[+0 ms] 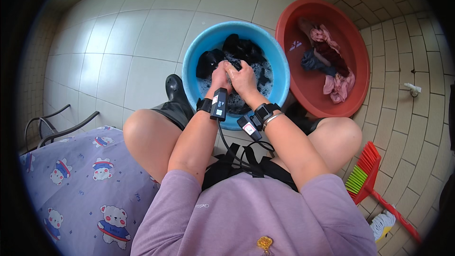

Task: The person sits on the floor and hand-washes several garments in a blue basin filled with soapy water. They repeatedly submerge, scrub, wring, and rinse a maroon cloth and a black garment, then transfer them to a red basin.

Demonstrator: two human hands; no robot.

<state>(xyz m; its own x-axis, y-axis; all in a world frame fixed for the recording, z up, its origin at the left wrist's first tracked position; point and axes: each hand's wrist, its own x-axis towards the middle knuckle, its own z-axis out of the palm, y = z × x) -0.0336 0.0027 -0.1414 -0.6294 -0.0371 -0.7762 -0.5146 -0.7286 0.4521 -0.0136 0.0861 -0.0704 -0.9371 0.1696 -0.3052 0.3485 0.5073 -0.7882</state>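
Note:
A round blue plastic basin [280, 89] stands on the floor between my knees, with foamy water [239, 100] and wet black cloth [245, 47] in it. Over the middle of the basin my left hand [221, 78] and my right hand [244, 79] meet, wet, with fingers curled in. Both are closed on a bunched part of the black cloth, some of which shows between the fingers. The left fingertips are mostly hidden. Another dark bulge of cloth [209, 63] rises from the water left of my hands.
Right of the basin, a red plastic tub [305, 89] leans against the tiled wall, holding pink, dark red and blue clothes [330, 57]. A red broom [366, 177] and a mop head [383, 224] lie at lower right. A bear-print cloth [81, 192] covers something at left, beside a chair [49, 131].

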